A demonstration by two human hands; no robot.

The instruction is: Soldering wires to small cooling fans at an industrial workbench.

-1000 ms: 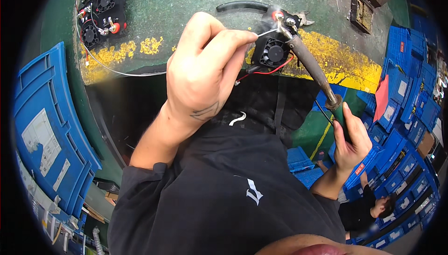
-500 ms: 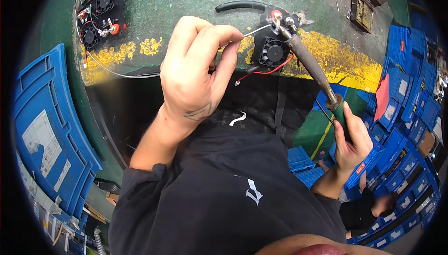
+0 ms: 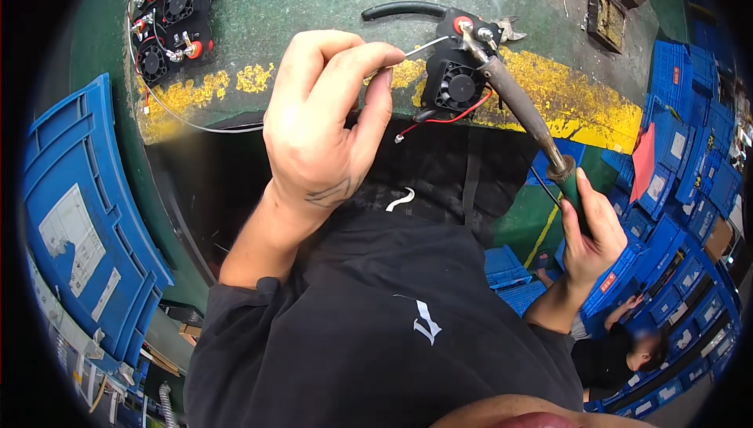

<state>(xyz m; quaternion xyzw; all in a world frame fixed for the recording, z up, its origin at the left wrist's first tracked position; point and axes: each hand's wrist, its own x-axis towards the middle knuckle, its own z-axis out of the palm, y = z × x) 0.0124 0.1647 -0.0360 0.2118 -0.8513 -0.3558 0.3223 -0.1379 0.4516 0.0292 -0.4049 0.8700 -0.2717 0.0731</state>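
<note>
My right hand [image 3: 590, 228] is closed round the green handle of a soldering iron [image 3: 524, 107]. The iron's tip rests on a metal terminal with a red ring [image 3: 463, 27], on a black part carrying a small cooling fan [image 3: 456, 86]. A faint wisp of smoke hangs above this terminal. Between thumb and forefinger, my left hand [image 3: 325, 114] pinches a thin solder wire [image 3: 427, 45]. The wire's end points at the terminal, a small gap away. A red and black lead with a white plug [image 3: 399, 139] trails from the fan. Metal plier jaws [image 3: 511, 30] stick out behind the part.
Similar black fan units [image 3: 179, 1] sit at the bench's far left. A metal block fixture [image 3: 612, 16] stands at the far right. Blue crates [image 3: 86, 208] line the left, and more stacked crates [image 3: 667, 216] the right, where another person [image 3: 623, 353] is at work.
My left hand has drawn back slightly to the left, and the solder wire's end has come away from the terminal. Smoke now shows above it. The soldering iron has barely moved.
</note>
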